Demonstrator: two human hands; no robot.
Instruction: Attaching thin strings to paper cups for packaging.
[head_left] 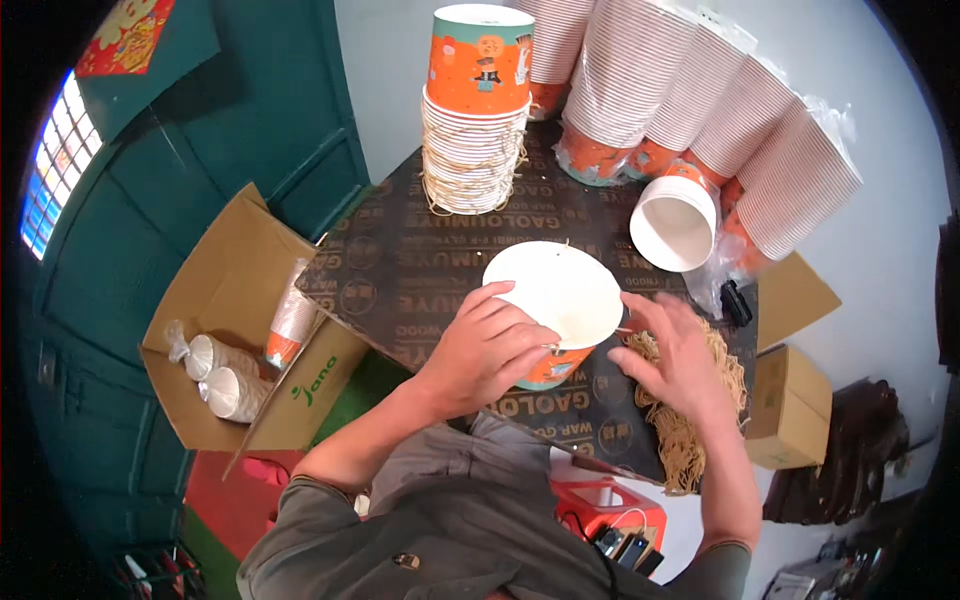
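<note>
In the head view, the paper bucket (555, 290), white inside and orange outside, stands on the dark printed tabletop (385, 285), mouth up, between the two hands. The left hand (490, 348) lies over its near-left rim with bent fingers; whether they pinch the wall, I cannot tell. The right hand (672, 350) has thumb and fingers spread apart at the bucket's right side, touching or just beside the rim.

The thin wall could buckle if the left fingers press hard on one side, and a sideways push from the right hand could tip the bucket. The tan cord bundle (690, 420) lies loose under the right wrist, so a strand could snag. The tall cord-looped bucket stack (478, 110) could topple if knocked.

Counted: one bucket between the hands, one cord bundle, one cord-looped stack, one black clip-like object (737, 303). The plastic-wrapped bucket stacks (630, 85) behind number about five; they overlap, so that count is uncertain. One white mouth shows on the tipped-over buckets (675, 228). The open carton (215, 280) at left holds three bagged cup sleeves (293, 318).
</note>
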